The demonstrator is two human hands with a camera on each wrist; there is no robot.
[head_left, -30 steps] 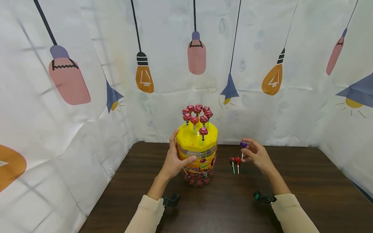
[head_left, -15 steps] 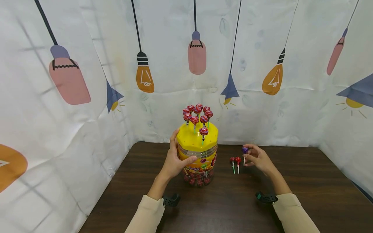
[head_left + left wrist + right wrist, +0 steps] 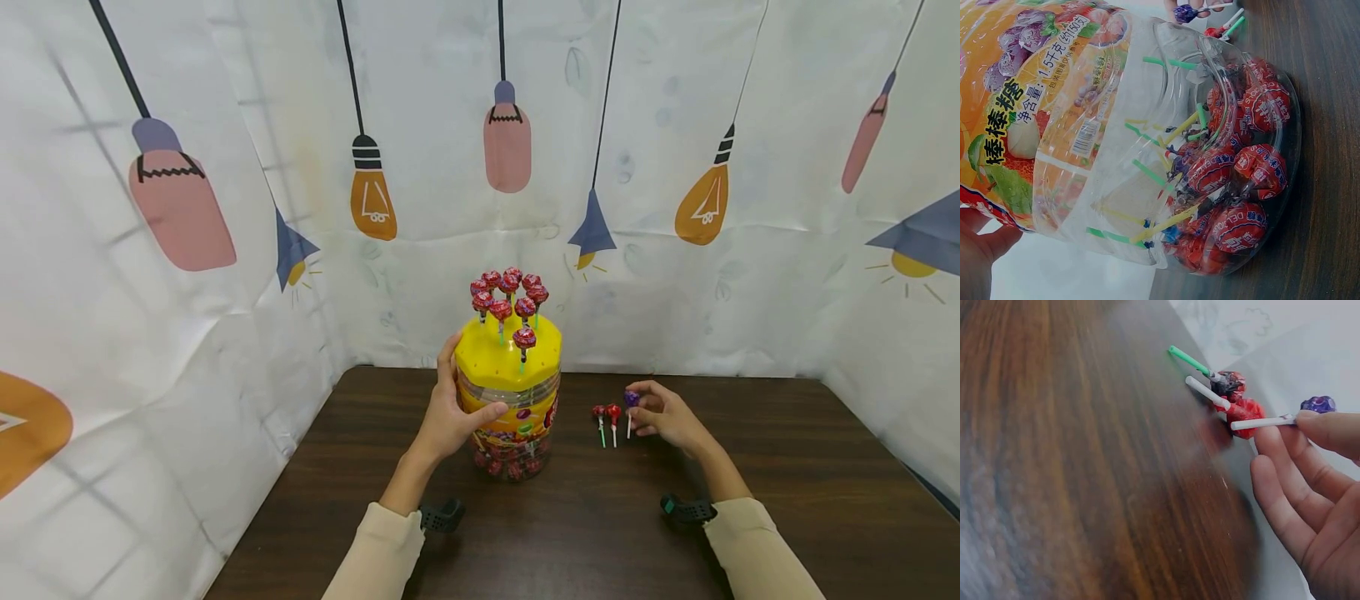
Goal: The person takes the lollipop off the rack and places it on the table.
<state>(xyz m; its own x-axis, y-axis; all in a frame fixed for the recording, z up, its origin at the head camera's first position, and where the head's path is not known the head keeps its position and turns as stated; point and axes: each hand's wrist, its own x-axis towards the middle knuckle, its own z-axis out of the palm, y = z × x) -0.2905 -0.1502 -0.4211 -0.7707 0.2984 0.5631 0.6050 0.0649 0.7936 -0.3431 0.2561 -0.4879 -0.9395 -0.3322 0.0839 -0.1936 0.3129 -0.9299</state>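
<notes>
A clear plastic candy jar (image 3: 510, 421) with a yellow lid (image 3: 480, 358) stands upright on the table. My left hand (image 3: 447, 417) grips its left side, fingers behind and thumb across the front. Several red-wrapped lollipops (image 3: 500, 310) stick up out of the lid. Through the jar's wall in the left wrist view, more red lollipops (image 3: 1261, 169) lie at the bottom. My right hand (image 3: 669, 417) pinches a purple lollipop (image 3: 1317, 404) by its white stick, low near the table. Just left of it lie two red lollipops (image 3: 613, 412), one with a green stick, one with a white stick.
The dark wooden table (image 3: 570, 533) ends at a white curtain (image 3: 420, 292) printed with hanging lamps. A black band (image 3: 442, 515) is on the left wrist and another black band (image 3: 686, 509) on the right.
My right hand has lowered toward the table with the purple lollipop, moving slightly right, so that it is now beside the two red ones. The left hand and the jar stay in place.
</notes>
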